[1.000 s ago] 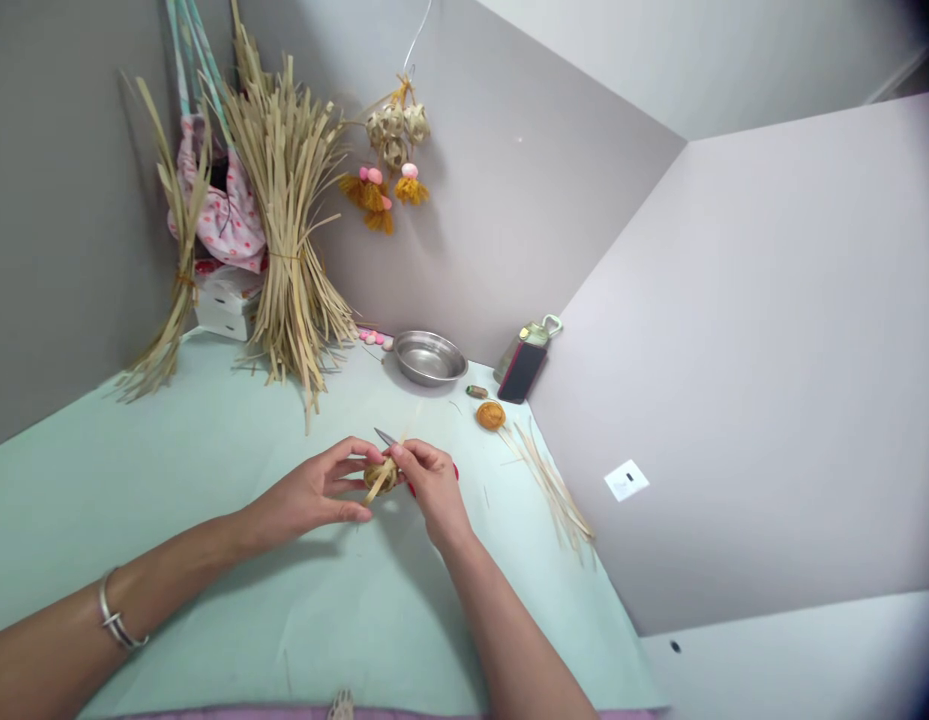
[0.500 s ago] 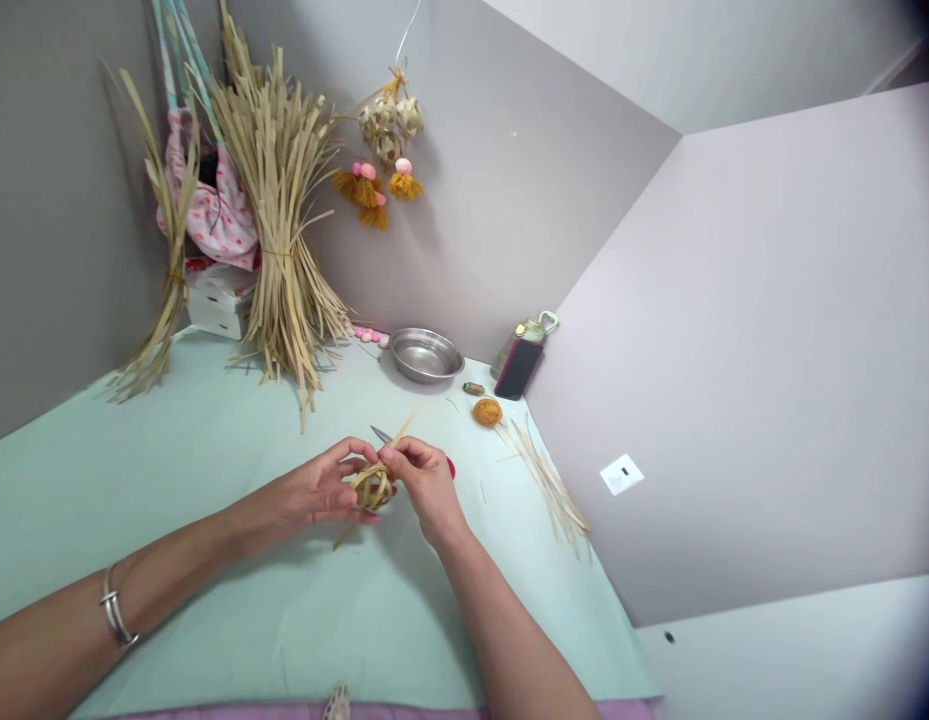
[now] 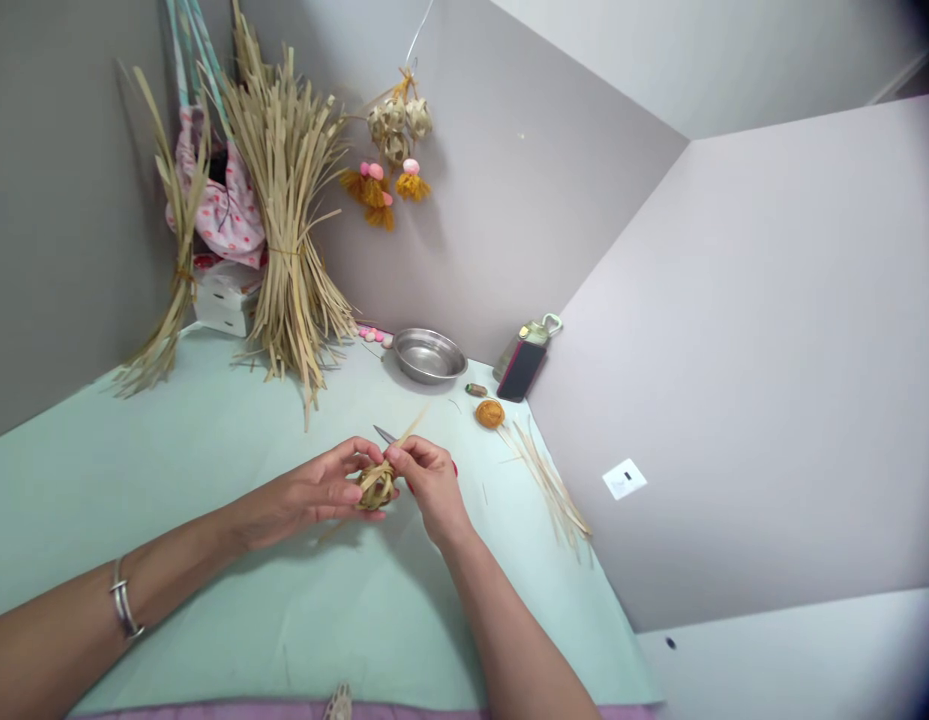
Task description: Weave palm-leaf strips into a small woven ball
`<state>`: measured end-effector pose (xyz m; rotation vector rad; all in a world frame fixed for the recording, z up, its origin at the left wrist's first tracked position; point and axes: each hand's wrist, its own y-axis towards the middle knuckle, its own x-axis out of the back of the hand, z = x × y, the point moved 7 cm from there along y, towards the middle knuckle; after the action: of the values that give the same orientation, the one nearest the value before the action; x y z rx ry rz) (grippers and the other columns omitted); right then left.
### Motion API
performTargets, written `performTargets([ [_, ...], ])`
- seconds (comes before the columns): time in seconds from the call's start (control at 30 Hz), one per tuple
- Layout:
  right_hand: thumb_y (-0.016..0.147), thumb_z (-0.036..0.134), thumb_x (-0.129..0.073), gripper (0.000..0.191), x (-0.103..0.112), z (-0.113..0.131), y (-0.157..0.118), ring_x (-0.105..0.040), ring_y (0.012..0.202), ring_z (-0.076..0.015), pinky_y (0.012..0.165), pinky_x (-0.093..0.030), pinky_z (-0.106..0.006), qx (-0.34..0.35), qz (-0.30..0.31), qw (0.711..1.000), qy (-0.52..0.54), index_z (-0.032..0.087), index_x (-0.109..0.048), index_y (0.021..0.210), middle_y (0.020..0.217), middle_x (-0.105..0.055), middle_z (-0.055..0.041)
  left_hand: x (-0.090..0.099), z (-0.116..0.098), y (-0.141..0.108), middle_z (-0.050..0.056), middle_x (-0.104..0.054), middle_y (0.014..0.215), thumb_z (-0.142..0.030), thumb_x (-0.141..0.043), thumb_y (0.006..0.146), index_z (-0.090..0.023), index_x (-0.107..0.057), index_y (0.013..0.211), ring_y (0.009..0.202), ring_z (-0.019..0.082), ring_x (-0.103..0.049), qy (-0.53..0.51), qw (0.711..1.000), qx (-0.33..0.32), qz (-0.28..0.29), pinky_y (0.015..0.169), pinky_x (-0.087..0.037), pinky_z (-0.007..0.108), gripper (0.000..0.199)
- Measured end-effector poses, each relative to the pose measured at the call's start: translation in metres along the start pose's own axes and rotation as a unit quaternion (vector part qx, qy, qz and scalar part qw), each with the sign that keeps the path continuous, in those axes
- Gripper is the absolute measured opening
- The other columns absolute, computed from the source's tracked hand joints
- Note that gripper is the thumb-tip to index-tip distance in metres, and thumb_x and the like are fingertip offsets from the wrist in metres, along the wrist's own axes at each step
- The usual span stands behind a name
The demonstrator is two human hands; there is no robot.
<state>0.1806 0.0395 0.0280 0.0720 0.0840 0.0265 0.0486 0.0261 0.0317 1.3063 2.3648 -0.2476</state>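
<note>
A small woven straw ball (image 3: 376, 486) is held above the pale green cloth between my two hands. My left hand (image 3: 333, 487) wraps its fingers round the ball's left side. On the upper right, my right hand (image 3: 426, 480) pinches the ball's edge, where a straw strip (image 3: 413, 424) sticks up and to the right. Scissors (image 3: 384, 434) lie just beyond, their blade tip showing and their red handle mostly hidden by my right hand. Another thin strip end shows faintly below my left hand.
Behind stand a metal bowl (image 3: 429, 356), a phone (image 3: 522, 370) leaning on a bottle, and an orange thread ball (image 3: 489, 414). Loose strips (image 3: 550, 485) lie right. Large straw bundles (image 3: 284, 220) stand back left; woven balls with tassels (image 3: 395, 118) hang on the wall.
The view has shifted slightly, moving the scene a little to the right. The ball has turned a little in my fingers, and the upper strip leans further right.
</note>
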Motion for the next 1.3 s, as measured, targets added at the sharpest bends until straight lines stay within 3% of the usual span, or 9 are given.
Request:
performTargets([
  [0.4,0.077,0.035,-0.074,0.021,-0.001,0.001,0.001,-0.048,0.051,-0.0096,0.051,-0.038,-0.022,-0.010,0.010,1.000,0.022,0.017,-0.067,0.068,0.055,-0.058,0.0033,0.002,0.006,0.000,0.007,-0.061,0.119,-0.033,-0.062,0.090,-0.025,-0.059,0.113,0.113,0.026,-0.059,0.030,0.999,0.012,-0.003,0.104,-0.044,0.052,0.025],
  [0.87,0.078,0.036,-0.073,0.021,0.005,0.001,0.000,-0.053,0.055,-0.0113,0.055,-0.044,-0.023,0.009,-0.039,0.999,0.035,0.017,-0.068,0.071,0.059,-0.061,0.0020,0.007,0.006,0.000,0.007,-0.061,0.122,-0.027,-0.057,0.093,-0.023,-0.061,0.119,0.116,0.025,-0.057,0.030,0.999,0.006,-0.019,0.106,-0.044,0.050,0.026],
  [1.3,0.074,0.037,-0.074,0.023,0.003,-0.005,0.000,-0.048,0.048,-0.0094,0.050,-0.039,-0.022,-0.032,-0.050,0.997,0.049,0.017,-0.066,0.068,0.054,-0.058,0.0033,0.008,0.013,0.003,0.004,-0.066,0.101,-0.030,-0.069,0.086,-0.022,-0.064,0.108,0.095,0.019,-0.062,0.043,0.999,0.006,-0.029,0.094,-0.050,0.043,0.024],
])
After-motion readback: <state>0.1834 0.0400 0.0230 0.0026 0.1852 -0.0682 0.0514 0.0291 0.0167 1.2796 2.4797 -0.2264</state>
